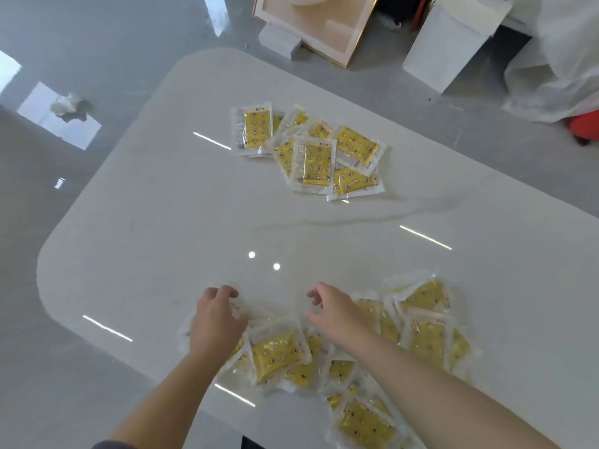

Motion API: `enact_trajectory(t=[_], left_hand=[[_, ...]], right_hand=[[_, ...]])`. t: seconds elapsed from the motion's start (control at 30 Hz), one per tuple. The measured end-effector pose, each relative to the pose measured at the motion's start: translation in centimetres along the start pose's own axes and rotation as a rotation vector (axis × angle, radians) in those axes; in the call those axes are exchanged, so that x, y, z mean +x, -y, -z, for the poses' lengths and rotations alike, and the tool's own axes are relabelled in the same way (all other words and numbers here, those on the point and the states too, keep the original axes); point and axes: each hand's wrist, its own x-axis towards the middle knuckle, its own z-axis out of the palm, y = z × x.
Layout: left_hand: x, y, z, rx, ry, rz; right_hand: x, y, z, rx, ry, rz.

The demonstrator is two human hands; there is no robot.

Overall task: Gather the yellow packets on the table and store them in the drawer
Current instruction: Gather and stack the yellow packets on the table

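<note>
Several yellow packets in clear wrappers lie in two heaps on the white table (162,228). The far heap (311,150) sits toward the back of the table. The near heap (356,351) spreads under my arms by the front edge. My left hand (215,319) rests on the left end of the near heap, fingers curled over a blurred wrapper edge. My right hand (334,311) hovers over the heap's far side, fingers bent and apart, with nothing clearly held. No drawer is in view.
Beyond the table's far edge, on the glossy grey floor, stand a framed panel (311,27), white boxes (450,43) and white plastic sheeting (557,59). A crumpled white scrap (69,106) lies on the floor at left. The table's rounded corner (45,264) is at left.
</note>
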Motion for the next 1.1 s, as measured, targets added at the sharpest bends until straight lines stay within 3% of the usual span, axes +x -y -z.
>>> enact_trajectory(t=[0.23, 0.33, 0.63, 0.83, 1.1], left_hand=[[-1.1, 4.2, -0.7, 0.305, -0.005, -0.053], [-0.4, 4.6, -0.6, 0.397, -0.016, -0.119], [1.9, 4.3, 1.2, 0.381, 0.091, -0.285], [1.9, 5.5, 1.7, 0.833, 0.108, -0.553], [2.3, 3.8, 1.6, 0.957, 0.053, -0.626]], right_hand=[[0.6, 3.2, -5.1, -0.565, 0.085, 0.204], [0.7, 4.0, -6.0, -0.694, 0.080, 0.239], [0.7, 5.2, -5.7, -0.624, 0.109, 0.083], [0.8, 4.6, -4.6, -0.526, 0.205, -0.046], [1.1, 3.7, -2.3, -0.305, 0.165, -0.016]])
